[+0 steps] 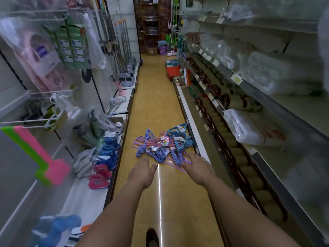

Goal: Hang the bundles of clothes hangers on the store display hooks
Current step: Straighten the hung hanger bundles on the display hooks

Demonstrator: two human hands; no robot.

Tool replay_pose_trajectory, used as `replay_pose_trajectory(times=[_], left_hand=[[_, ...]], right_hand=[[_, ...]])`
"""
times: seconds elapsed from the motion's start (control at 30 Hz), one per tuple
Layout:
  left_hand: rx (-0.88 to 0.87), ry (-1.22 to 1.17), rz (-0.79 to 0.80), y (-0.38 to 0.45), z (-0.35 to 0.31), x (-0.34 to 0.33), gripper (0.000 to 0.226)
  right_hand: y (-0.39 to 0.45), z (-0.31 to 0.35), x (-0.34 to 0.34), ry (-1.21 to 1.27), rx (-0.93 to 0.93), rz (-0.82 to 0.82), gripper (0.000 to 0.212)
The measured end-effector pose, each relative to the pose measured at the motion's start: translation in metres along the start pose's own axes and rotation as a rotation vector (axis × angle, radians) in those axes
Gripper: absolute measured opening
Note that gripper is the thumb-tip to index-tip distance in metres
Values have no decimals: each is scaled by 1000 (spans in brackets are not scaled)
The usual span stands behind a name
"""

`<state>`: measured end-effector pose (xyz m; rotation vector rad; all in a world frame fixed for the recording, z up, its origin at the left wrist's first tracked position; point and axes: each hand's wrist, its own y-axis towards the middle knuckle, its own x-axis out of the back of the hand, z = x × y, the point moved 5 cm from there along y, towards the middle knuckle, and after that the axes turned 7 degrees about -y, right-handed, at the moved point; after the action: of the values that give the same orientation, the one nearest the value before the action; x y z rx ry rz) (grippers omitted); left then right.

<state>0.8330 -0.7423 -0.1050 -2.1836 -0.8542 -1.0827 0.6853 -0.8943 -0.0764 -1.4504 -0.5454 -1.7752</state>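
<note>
Both hands reach, fingers loosely extended, holding nothing: left hand (142, 169) near, right hand (196, 165) touching the purple, pink and blue wire hanger bundles (162, 145) on the yellow tiled floor (156, 97).

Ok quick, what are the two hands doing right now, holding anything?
Left hand: open, holding nothing.
Right hand: open, fingertips reaching the pile of blue, purple and pink wire clothes hanger bundles on the floor; no grip visible.

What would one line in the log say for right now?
stage: reaching | hanger bundles: piled on floor | left hand: open, empty | right hand: open, at pile edge | display hooks: none hung yet
</note>
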Motion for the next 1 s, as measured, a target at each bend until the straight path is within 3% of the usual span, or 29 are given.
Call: replay_pose_trajectory(times=[0.5, 1.0], left_hand=[[-46, -47, 48, 277, 18, 48, 52], [-18, -59, 151, 453, 11, -5, 47]], right_hand=[[266, 25, 17, -40, -89, 37, 57], [447, -44, -10, -5, -154, 117, 55]])
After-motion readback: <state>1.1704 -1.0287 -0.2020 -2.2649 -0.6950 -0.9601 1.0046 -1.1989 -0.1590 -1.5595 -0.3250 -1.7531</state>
